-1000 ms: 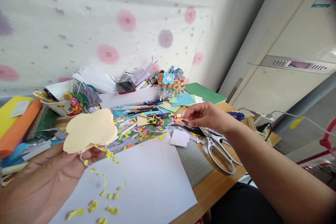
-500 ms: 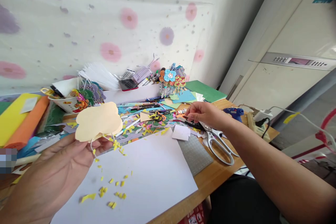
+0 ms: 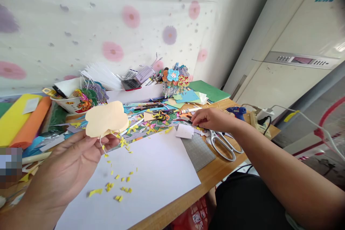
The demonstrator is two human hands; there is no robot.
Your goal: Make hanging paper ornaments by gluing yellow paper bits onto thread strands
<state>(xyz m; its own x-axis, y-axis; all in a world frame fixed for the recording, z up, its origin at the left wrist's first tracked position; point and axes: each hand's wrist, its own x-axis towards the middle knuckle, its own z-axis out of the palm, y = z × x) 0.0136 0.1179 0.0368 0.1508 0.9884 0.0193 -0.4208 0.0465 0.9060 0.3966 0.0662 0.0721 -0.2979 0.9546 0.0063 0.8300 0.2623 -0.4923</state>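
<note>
- Left hand (image 3: 67,165), lower left of frame: fingers pinch a cream cloud-shaped paper cutout (image 3: 106,118), held above the white sheet (image 3: 151,172).
- Right hand (image 3: 212,119), centre right: fingers curled among paper scraps (image 3: 151,127); grip can't be told.
- Scissors (image 3: 222,145) just beside it on the counter (image 3: 215,176); blue glue gun (image 3: 237,112) behind.

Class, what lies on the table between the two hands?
In the head view: white sheet with yellow scraps, between left hand and right hand.

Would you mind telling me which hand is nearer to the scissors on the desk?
Right. The right hand rests just above the scissors; the left hand is across the white paper sheet, holding a cream cutout.
</note>
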